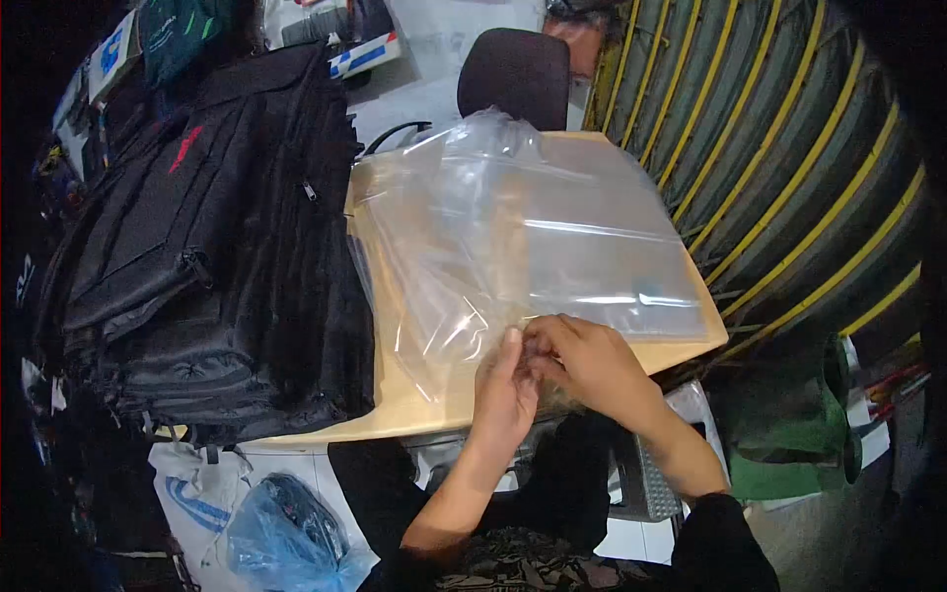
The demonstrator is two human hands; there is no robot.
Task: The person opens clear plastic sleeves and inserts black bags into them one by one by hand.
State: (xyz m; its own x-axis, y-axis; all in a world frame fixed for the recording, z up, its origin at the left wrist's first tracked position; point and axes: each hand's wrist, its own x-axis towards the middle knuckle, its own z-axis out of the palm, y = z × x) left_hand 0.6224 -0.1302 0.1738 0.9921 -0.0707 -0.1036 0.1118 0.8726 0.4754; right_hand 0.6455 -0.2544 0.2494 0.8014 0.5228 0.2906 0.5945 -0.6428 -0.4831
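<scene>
A clear plastic bag (434,306) lies crumpled and shiny over the left and middle of the wooden table (385,414). At the table's front edge my left hand (506,387) pinches the near edge of this bag, thumb pointing up. Close against it, my right hand (597,370) grips the same edge with bent fingers, and the fingertips partly hide each other. Under and to the right of the loose bag lie more clear plastic bags (612,247), flat in a pile. Just left of the plastic stands a stack of black bags (237,247) with zips.
A dark chair back (513,79) rises behind the table. Black coils with yellow stripes (769,148) fill the right side. A green bag (779,424) stands low at right; a blue plastic bag (286,533) lies on the floor at left.
</scene>
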